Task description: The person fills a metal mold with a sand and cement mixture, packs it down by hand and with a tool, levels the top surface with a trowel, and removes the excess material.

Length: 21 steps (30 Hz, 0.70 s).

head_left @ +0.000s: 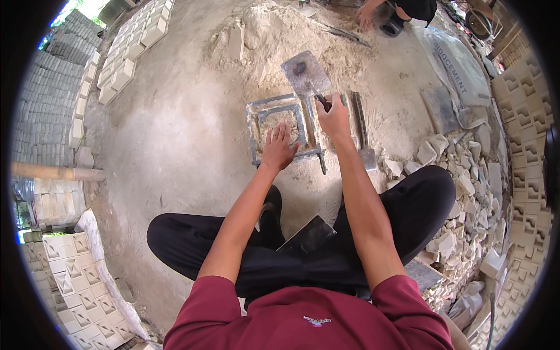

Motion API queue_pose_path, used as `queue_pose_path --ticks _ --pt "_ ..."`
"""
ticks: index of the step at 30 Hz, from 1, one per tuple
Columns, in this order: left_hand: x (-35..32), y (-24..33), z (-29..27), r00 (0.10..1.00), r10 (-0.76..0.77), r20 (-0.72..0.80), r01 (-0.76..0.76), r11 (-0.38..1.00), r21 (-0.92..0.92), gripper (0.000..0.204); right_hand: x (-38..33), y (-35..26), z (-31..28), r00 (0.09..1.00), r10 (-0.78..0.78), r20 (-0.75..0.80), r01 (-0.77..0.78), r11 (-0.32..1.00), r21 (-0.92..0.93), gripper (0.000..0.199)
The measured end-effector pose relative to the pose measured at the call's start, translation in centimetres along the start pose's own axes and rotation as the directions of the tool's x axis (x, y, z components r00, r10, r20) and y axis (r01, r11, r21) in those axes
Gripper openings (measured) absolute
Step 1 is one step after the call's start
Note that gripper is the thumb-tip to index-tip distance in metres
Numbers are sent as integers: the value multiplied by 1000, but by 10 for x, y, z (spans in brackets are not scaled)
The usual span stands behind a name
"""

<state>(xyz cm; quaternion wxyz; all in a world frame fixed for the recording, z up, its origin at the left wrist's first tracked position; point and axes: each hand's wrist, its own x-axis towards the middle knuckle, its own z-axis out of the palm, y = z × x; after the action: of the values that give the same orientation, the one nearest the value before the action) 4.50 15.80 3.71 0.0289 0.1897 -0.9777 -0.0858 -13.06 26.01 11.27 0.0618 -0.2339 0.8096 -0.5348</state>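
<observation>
A square metal mould frame (252,131) lies on the floor before me, with pale sandy mix (274,121) inside it. My left hand (280,149) lies palm down over the mould's near part, fingers stretched out on the mix. In my right hand (335,118) is the dark handle of a trowel (305,70). Its broad, flat square blade points away from me, beyond the mould's far right corner, with a dark patch on it. A long narrow metal tool (360,119) rests on the floor to the right of that hand.
A heap of sandy mix (268,35) spreads beyond the mould. At the far right, another person's hand (366,14) reaches to the floor. Broken pieces (461,181) pile up on my right. Rows of pale blocks (125,64) stand at left. A dark plate (309,234) lies by my lap.
</observation>
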Motion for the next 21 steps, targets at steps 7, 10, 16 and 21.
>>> queue_pose_path --ticks 7,10,16,21 --pt "5 -20 -2 985 51 162 -63 996 67 76 0 8 -1 1000 9 19 -9 1000 -11 30" --pt "7 -50 -6 989 -56 140 39 991 126 78 0 6 4 1000 -11 8 11 1000 -20 29" --pt "-4 -56 -4 995 -93 48 86 987 133 75 0 4 9 999 0 40 0 1000 -18 29" --pt "-18 -70 3 963 -240 -124 252 963 95 75 -2 -2 19 999 -12 48 12 1000 -3 28"
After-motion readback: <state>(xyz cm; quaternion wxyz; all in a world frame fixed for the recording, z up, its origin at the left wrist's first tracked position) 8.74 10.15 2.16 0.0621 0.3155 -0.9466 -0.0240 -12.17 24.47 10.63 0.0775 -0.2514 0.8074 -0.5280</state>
